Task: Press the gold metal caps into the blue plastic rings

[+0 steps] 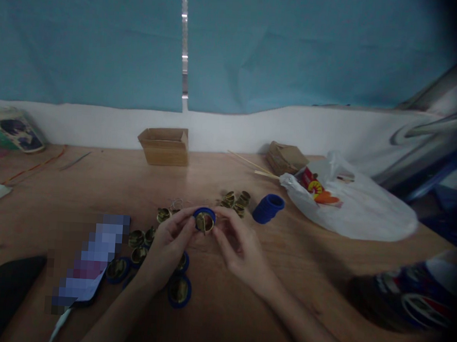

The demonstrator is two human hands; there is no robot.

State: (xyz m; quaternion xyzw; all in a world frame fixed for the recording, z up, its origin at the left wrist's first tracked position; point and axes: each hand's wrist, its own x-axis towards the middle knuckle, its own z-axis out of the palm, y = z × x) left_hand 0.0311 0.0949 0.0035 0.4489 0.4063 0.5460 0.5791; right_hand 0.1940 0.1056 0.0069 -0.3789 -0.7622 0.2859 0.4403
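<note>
Between the fingertips of both hands is a round gold-coloured metal piece (201, 223) with a blue ring (205, 210) around its edge. My left hand (169, 247) pinches it from the left, and my right hand (243, 244) grips the opposite side. Beyond the right hand stands a stack of blue rings (268, 209), next to several loose gold-coloured pieces (234, 201). More metal pieces (137, 239) lie by the left forearm, which hides some of them. Below the left hand rests a blue-rimmed gold piece (179, 291); another blue-rimmed piece (117, 270) is farther left.
A phone (95, 258) with a cable and a black object (8, 286) lie at left. An open cardboard box (165, 152), thin sticks (252, 163) and a smaller cardboard box (288, 158) are at the back. At right are a white plastic bag (376, 213) and a bottle (406, 295).
</note>
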